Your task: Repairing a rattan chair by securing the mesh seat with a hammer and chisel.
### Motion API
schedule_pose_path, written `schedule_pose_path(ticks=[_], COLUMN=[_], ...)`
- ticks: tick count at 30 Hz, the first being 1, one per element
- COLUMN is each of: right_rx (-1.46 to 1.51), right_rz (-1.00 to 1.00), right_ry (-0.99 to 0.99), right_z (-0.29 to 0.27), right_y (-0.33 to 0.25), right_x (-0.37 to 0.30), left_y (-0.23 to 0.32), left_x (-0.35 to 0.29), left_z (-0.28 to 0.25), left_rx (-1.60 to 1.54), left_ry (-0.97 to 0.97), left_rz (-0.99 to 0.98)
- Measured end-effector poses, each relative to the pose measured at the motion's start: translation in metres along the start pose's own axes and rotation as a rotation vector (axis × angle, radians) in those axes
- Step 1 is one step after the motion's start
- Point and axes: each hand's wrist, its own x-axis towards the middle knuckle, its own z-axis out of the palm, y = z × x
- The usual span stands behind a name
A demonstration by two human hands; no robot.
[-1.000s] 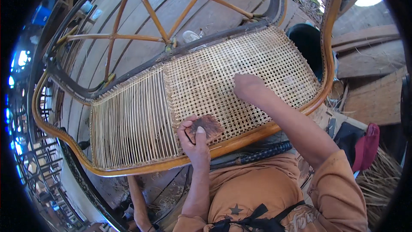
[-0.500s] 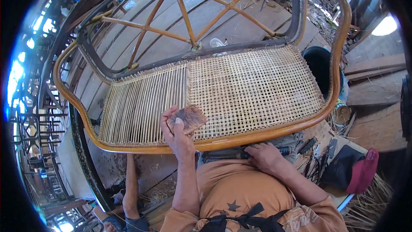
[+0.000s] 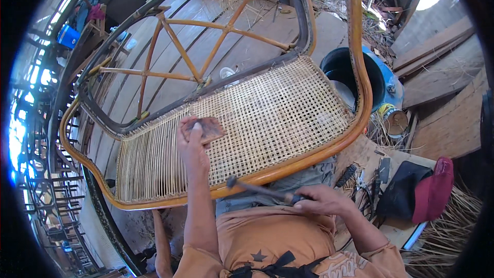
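My left hand point(image 3: 193, 141) grips a flat brown wooden block point(image 3: 211, 129), fingers behind it and thumb on its face. The block is over the cane seat point(image 3: 278, 108), by the border between the open strands at left and the close weave at right. In front of my belly, my right hand point(image 3: 323, 200) is closed around the handle of a hammer point(image 3: 260, 190). The hammer's dark head points left, close to the front rail of the rattan bench frame point(image 3: 288, 167). Behind the seat rises the frame's back with crossed rattan poles point(image 3: 224, 30).
A dark bucket point(image 3: 378, 74) stands beyond the frame's right end, with a can point(image 3: 395, 119) near it. Hand tools point(image 3: 383, 170) and a black and maroon cloth item point(image 3: 431, 190) lie at my right. Another person's limb point(image 3: 162, 242) shows below the frame at left.
My right hand has lifted the hammer from my lap, its head now near the rail. My left hand has moved the block farther from the front rail. The view has swung right.
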Motion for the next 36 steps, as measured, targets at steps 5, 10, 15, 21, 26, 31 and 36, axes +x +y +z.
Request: schedule_pose_path(ticks=[5,10,15,21,26,31,36], right_rx=[0.369,0.025,-0.412,0.019,0.004,-0.146,-0.206], right_rz=[-0.005,-0.051,-0.203,-0.389,-0.302,-0.202,-0.237], right_ry=[0.339,0.852,1.254,1.201,1.22,1.268,1.321], right_z=[-0.045,-0.105,-0.161,-0.19,-0.179,-0.158,-0.135], right_y=[-0.006,0.017,0.033,0.062,0.059,0.056,0.062], right_x=[-0.019,-0.01,-0.007,0.017,0.027,0.022,0.021], left_y=[-0.034,-0.042,-0.046,-0.061,-0.06,-0.061,-0.07], left_x=[0.017,0.008,-0.029,-0.051,-0.05,-0.037,-0.002], left_z=[0.06,0.09,0.082,0.08,0.079,0.078,0.105], left_rx=[0.182,0.213,0.304,0.28,0.264,0.236,0.407], left_ry=[-0.069,-0.14,-0.137,-0.18,-0.162,-0.178,-0.362], left_rz=[0.004,0.143,0.14,0.078,0.04,0.019,0.004])
